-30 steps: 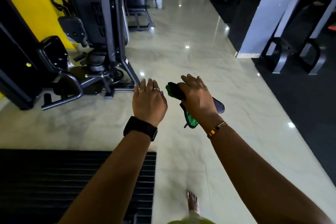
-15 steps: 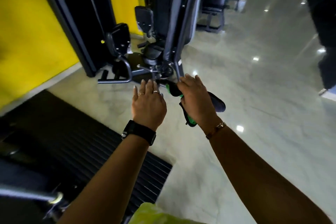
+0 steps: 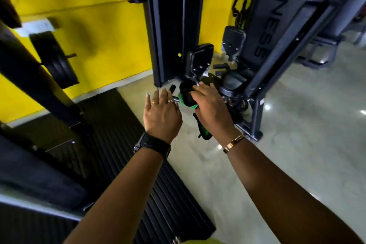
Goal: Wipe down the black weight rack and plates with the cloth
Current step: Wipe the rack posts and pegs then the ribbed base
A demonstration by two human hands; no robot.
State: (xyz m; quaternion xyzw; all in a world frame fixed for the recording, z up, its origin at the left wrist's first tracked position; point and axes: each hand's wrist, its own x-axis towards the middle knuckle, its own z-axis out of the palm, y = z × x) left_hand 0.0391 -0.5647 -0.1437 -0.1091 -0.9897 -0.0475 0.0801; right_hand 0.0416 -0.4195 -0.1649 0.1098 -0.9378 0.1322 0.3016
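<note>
Not wiping yet imo: right hand (image 3: 211, 110) fingers (image 3: 200, 90) are gripping the cloth (image 3: 187, 98), left hand (image 3: 161, 118) fingers (image 3: 158, 97) hovering straight and empty, rack (image 3: 29, 74) and plates (image 3: 57, 63) sitting untouched well left of them.

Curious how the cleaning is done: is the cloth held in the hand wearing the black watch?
No, the right hand grips the cloth; the left hand, wearing the watch, holds nothing.

One wide-angle camera worn on the head looks forward and down, tilted, near the left hand (image 3: 161, 117) and right hand (image 3: 212, 113), over a glossy pale floor (image 3: 297, 144) and a ribbed black rubber mat (image 3: 118, 134).
</note>
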